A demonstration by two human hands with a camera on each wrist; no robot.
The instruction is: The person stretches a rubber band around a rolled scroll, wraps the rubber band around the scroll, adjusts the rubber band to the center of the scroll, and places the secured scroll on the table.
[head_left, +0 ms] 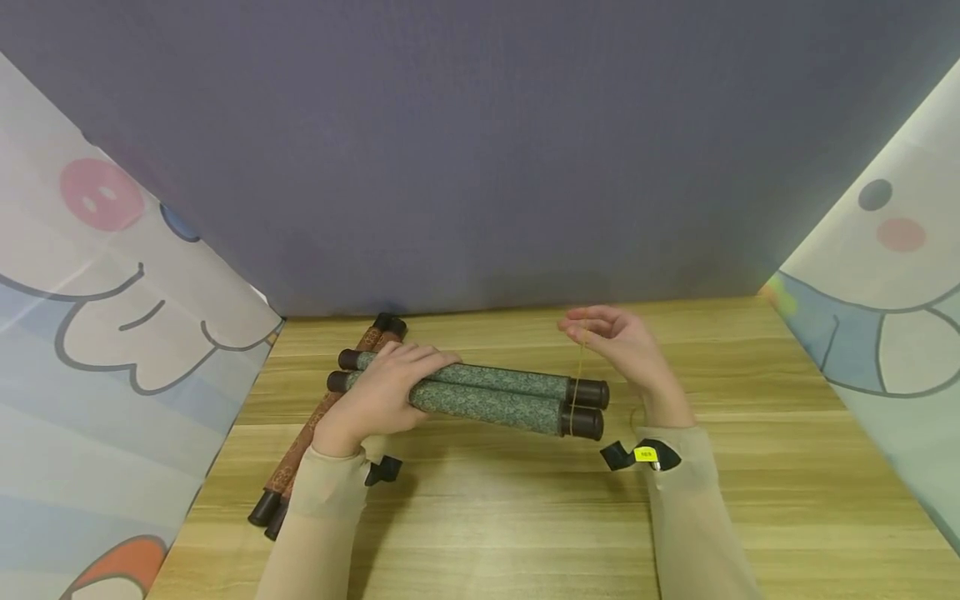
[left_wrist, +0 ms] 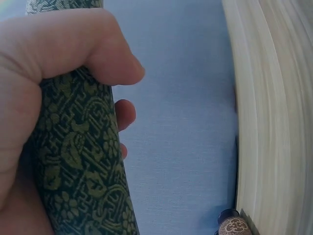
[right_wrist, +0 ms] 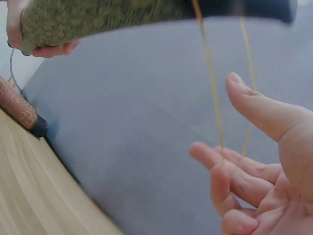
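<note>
A pair of green patterned scrolls [head_left: 491, 404] with dark end knobs lies side by side, raised above the table. My left hand [head_left: 386, 392] grips both from above, near their left ends. In the left wrist view, thumb and fingers wrap round one green scroll [left_wrist: 80, 156]. A thin yellow rubber band [right_wrist: 211, 81] loops round the dark knobs at the right ends. My right hand [head_left: 626, 342], just beyond those knobs, pulls the band out taut on its curled fingers. The thumb of that hand stands apart from the fingers in the right wrist view.
Two reddish-brown patterned scrolls [head_left: 303, 454] with dark knobs lie slantwise on the wooden table [head_left: 480, 517] at the left, partly under my left arm. A grey-blue panel [head_left: 495, 167] stands along the table's back edge. Cartoon-printed sheets [head_left: 892, 317] hang at both sides.
</note>
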